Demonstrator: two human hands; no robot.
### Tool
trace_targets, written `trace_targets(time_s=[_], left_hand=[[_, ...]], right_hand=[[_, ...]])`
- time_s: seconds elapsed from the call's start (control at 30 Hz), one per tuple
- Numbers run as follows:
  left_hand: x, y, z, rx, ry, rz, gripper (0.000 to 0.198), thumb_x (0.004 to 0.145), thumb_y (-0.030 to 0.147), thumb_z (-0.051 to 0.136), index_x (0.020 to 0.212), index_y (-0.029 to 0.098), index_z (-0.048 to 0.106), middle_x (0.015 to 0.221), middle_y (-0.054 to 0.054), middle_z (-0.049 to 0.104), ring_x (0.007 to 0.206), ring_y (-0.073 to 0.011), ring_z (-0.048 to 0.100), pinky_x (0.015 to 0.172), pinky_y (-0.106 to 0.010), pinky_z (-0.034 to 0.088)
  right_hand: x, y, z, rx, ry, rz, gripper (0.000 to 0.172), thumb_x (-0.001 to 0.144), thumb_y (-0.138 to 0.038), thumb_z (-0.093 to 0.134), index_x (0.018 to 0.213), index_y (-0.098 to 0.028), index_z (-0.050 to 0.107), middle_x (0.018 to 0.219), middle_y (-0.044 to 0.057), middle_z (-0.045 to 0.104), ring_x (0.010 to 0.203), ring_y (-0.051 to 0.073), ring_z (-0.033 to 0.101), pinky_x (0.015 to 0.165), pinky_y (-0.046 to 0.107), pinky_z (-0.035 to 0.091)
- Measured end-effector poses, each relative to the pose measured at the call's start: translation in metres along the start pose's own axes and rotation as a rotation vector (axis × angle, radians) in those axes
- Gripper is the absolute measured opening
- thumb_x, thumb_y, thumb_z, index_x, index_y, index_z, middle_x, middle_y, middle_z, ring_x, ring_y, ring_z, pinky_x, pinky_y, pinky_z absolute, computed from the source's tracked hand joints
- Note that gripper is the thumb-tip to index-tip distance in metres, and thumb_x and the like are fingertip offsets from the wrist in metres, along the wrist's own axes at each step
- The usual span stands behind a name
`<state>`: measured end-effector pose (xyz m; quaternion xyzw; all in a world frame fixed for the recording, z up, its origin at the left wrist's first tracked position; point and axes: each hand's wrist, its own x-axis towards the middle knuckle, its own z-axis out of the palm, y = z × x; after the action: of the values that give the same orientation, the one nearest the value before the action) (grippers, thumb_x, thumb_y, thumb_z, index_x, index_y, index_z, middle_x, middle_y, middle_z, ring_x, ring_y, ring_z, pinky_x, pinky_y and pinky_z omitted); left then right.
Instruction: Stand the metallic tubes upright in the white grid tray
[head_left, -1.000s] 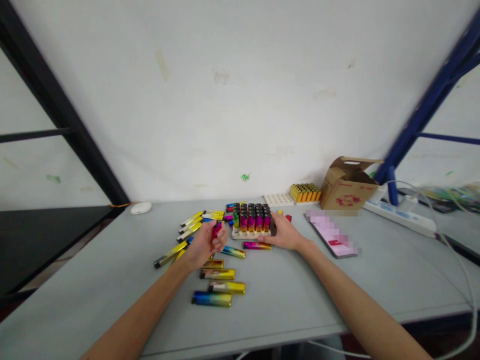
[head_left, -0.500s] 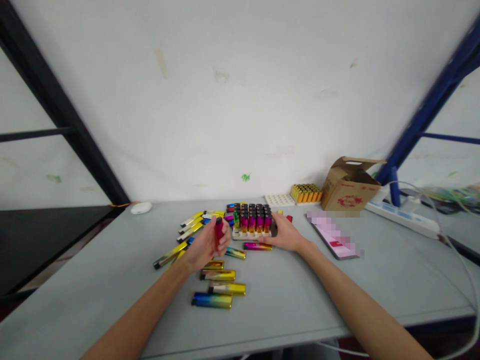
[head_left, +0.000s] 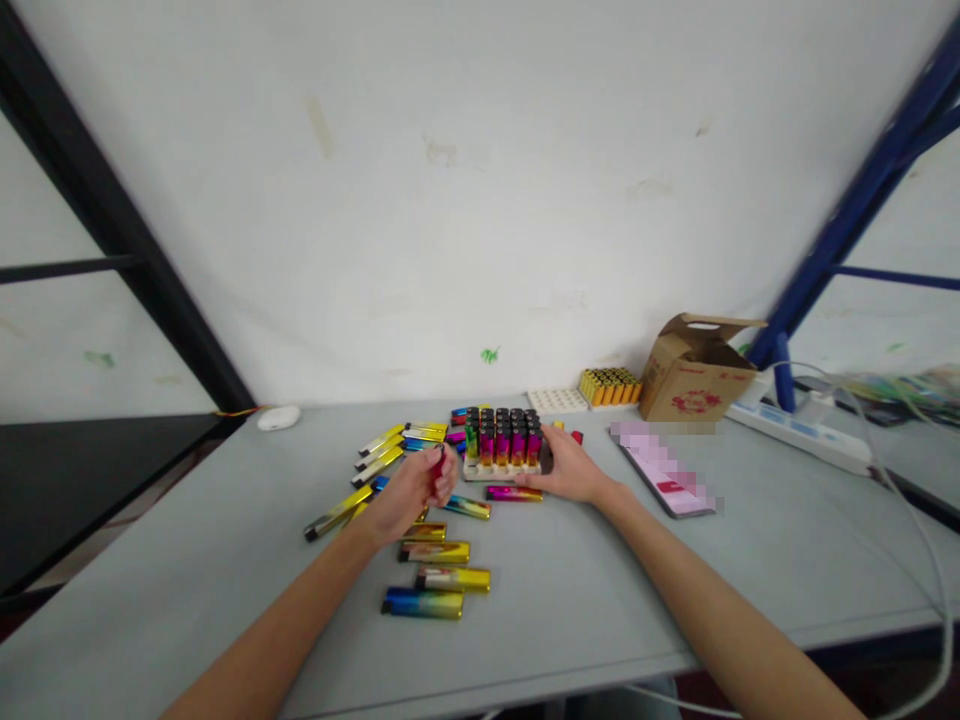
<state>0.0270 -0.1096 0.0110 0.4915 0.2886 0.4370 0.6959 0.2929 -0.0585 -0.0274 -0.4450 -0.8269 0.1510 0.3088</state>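
My left hand [head_left: 411, 492] is closed around a red lighter [head_left: 439, 466], which is partly covered by the fingers. Just to its right stands a white tray [head_left: 491, 475] with several black-topped lighters upright in it, mostly pink and orange, one green at the front left corner. My right hand [head_left: 571, 468] grips that tray's right side, thumb low at the front and fingers behind. A pink and orange lighter [head_left: 514, 494] lies flat before the tray. Yellow lighters [head_left: 377, 466] and a blue-yellow lighter [head_left: 422, 603] lie loose around my left hand.
Against the wall are a white holed tray [head_left: 556, 401], a block of orange cylinders [head_left: 611, 387] and an open cardboard box [head_left: 694, 385]. A phone [head_left: 664, 470] lies to the right, near a power strip [head_left: 806, 435] and cable. A white case [head_left: 279, 418] sits at the back left.
The red lighter has tipped and sunk a little within my left hand, so less of it shows. My right hand stays on the tray. The view has shifted slightly.
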Motion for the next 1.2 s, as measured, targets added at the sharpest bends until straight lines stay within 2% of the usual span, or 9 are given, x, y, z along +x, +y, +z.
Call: trace_targets(time_s=[0.3, 0.7, 0.97, 1.2], left_hand=[[0.0033, -0.0035, -0.0018, 0.130, 0.038, 0.076, 0.039, 0.074, 0.049, 0.067, 0.065, 0.019, 0.043, 0.056, 0.007, 0.036, 0.049, -0.0080, 0.028, 0.045, -0.021, 0.024], [0.0049, -0.0020, -0.0001, 0.176, 0.142, 0.089, 0.034, 0.071, 0.043, 0.068, 0.065, 0.019, 0.045, 0.056, 0.007, 0.037, 0.049, -0.0074, 0.029, 0.044, -0.019, 0.025], [0.0043, -0.0030, 0.0008, 0.171, 0.176, 0.087, 0.032, 0.071, 0.042, 0.069, 0.068, 0.018, 0.047, 0.058, 0.007, 0.038, 0.050, -0.0076, 0.031, 0.046, -0.020, 0.026], [0.0060, -0.0073, -0.0031, 0.207, 0.189, 0.103, 0.029, 0.073, 0.042, 0.065, 0.069, 0.019, 0.047, 0.059, 0.007, 0.038, 0.050, -0.0080, 0.030, 0.046, -0.020, 0.025]], right_hand=[[-0.0005, -0.0003, 0.0000, 0.006, -0.006, -0.013, 0.081, 0.070, -0.057, 0.074, 0.133, -0.012, 0.047, 0.125, 0.018, 0.060, 0.113, 0.033, 0.057, 0.097, 0.047, 0.044], [-0.0006, -0.0015, -0.0007, 0.018, 0.003, -0.014, 0.081, 0.069, -0.056, 0.075, 0.132, -0.013, 0.048, 0.125, 0.018, 0.060, 0.113, 0.033, 0.057, 0.097, 0.048, 0.043], [-0.0011, 0.0003, 0.0001, -0.007, 0.003, 0.016, 0.080, 0.068, -0.061, 0.074, 0.128, -0.014, 0.050, 0.117, 0.017, 0.063, 0.108, 0.034, 0.058, 0.091, 0.047, 0.046], [-0.0016, -0.0006, -0.0006, -0.003, 0.001, 0.021, 0.080, 0.068, -0.060, 0.074, 0.128, -0.013, 0.050, 0.119, 0.018, 0.062, 0.110, 0.034, 0.058, 0.092, 0.047, 0.046]])
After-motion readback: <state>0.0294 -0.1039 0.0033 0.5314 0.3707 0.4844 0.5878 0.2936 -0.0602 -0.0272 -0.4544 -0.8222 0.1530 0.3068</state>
